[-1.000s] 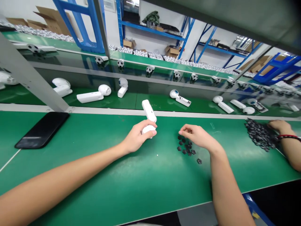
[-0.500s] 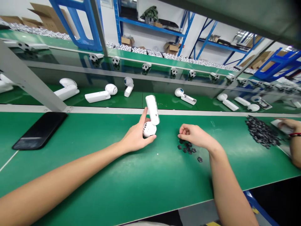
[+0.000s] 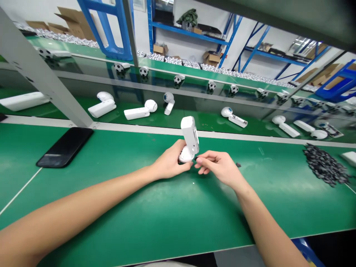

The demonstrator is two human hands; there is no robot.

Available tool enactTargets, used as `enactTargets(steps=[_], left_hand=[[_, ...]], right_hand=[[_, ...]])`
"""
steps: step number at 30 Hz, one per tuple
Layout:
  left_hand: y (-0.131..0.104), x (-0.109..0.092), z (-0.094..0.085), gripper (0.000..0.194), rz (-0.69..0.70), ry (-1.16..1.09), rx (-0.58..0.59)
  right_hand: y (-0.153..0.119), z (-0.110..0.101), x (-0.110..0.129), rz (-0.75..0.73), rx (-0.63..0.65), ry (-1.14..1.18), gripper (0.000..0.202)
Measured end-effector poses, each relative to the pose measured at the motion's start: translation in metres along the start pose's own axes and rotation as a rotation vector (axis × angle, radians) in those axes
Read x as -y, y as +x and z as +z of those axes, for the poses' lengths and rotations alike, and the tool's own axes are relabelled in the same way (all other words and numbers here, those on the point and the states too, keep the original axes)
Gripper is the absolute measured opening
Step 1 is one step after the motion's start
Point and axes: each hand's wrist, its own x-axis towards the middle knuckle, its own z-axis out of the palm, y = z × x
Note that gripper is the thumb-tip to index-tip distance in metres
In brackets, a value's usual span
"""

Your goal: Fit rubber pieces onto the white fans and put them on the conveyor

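Observation:
My left hand [image 3: 170,160] is closed round the ball-shaped end of a white plastic device [image 3: 190,134], whose long body stands up, slightly tilted. Some dark openings show on the ball. Close to the ball's right side, my right hand [image 3: 218,167] pinches a small black piece [image 3: 196,158] between thumb and forefinger. Whether that piece touches the ball I cannot tell. Another black piece [image 3: 238,164] shows on the green table just beyond my right hand, which hides the spot where several loose ones lay.
A black phone [image 3: 65,147] lies on the left, by a slanted metal post [image 3: 52,70]. A heap of black pieces [image 3: 325,165] sits to the right. Behind the pale rail, several similar white devices [image 3: 137,112] lie on a green strip; small football-patterned balls [image 3: 144,71] line the ledge above.
My right hand has moved left from the loose black pieces to the ball, with one in its pinch. The device has turned slightly in my left hand. The other person's hand has left view.

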Motion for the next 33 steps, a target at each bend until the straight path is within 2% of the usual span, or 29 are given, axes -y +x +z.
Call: enactTargets(steps=[2, 6, 11, 15, 20, 23, 29, 33], left_hand=[[-0.002, -0.002, 0.000, 0.047, 0.010, 0.010, 0.039], [-0.003, -0.006, 0.000, 0.046, 0.019, 0.004, 0.080], [-0.004, -0.008, -0.002, 0.047, 0.024, 0.038, 0.116], [-0.006, -0.011, -0.003, 0.049, 0.026, 0.054, 0.192], [-0.005, -0.013, 0.001, 0.048, -0.018, 0.027, 0.114], [-0.005, -0.013, 0.001, 0.051, -0.013, 0.034, 0.148], [-0.005, -0.011, -0.001, 0.052, 0.013, 0.091, 0.189], [-0.004, -0.010, -0.002, 0.047, 0.045, 0.098, 0.185]], right_hand=[[0.003, 0.005, -0.003, -0.005, -0.024, 0.049, 0.035], [0.008, 0.013, -0.009, 0.012, 0.018, 0.122, 0.038], [0.010, 0.019, -0.018, 0.059, 0.029, 0.088, 0.038], [0.011, 0.016, -0.023, 0.091, 0.089, 0.074, 0.036], [0.013, 0.006, -0.019, 0.055, 0.121, 0.068, 0.034], [0.011, 0.003, -0.015, 0.083, 0.140, 0.057, 0.032], [0.007, 0.006, -0.018, 0.125, 0.074, -0.006, 0.032], [0.008, 0.010, -0.022, 0.073, 0.016, -0.059, 0.033]])
